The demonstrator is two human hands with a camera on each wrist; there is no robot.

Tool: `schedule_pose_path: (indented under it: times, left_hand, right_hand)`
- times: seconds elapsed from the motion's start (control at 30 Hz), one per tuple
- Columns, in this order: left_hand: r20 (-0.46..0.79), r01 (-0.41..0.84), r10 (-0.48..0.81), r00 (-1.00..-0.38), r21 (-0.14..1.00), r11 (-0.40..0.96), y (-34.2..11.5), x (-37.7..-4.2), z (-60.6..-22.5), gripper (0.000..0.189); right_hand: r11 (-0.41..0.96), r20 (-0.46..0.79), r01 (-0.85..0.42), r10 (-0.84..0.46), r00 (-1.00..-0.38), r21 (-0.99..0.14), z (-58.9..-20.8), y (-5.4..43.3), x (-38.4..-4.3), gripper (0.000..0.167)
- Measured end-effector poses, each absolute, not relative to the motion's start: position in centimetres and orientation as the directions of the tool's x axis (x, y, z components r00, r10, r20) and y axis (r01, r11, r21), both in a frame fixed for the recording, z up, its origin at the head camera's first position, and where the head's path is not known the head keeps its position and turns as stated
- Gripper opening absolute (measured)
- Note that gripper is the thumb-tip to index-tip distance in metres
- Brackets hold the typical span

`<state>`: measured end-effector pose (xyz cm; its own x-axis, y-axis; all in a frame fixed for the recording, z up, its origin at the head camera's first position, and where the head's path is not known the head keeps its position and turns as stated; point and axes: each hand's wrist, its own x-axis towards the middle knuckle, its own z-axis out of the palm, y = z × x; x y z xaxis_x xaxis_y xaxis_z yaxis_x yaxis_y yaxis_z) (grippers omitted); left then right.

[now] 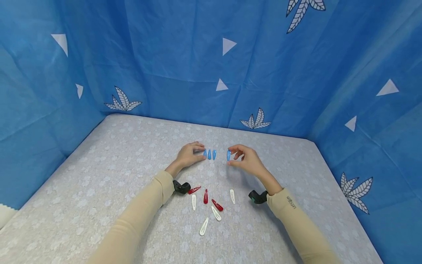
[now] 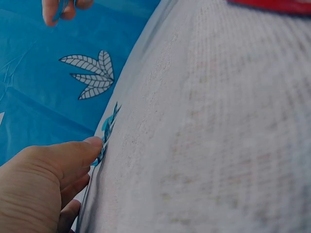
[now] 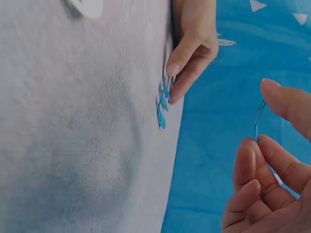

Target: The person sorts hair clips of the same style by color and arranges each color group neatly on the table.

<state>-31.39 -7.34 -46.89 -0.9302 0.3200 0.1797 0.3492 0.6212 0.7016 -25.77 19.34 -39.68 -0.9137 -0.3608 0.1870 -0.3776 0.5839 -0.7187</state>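
Observation:
Three blue snap hair clips lie upright side by side in a short row on the table. The leftmost blue hair clip [image 1: 205, 153] is pinched at its two ends between the thumb and a finger of my left hand [image 1: 189, 154]. Beside it lie the middle clip [image 1: 209, 154] and the right-hand clip [image 1: 214, 154]. To the right of the row, my right hand [image 1: 246, 158] holds another blue hair clip [image 1: 229, 155] by its ends between thumb and forefinger. The right wrist view shows this clip [image 3: 258, 119] edge-on, raised off the table.
Nearer the body lie red hair clips [image 1: 206, 196] and white hair clips [image 1: 204, 226], scattered at various angles on the patterned tablecloth [image 1: 132, 146]. A blue curtain [image 1: 184, 73] hangs behind the table and along both sides. Black wrist cameras [image 1: 258, 197] sit on both wrists.

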Motion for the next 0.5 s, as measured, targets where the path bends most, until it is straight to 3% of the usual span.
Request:
schedule_pose_path:
  times: [0.5]
  left_hand:
    - [0.181,0.347,0.317,-0.931,0.706,0.617,-7.2,-31.2,-46.7,0.044]
  right_hand:
    - [0.622,0.110,-0.301,-0.326,-0.939,-0.723,-40.9,18.3,-29.4,0.049]
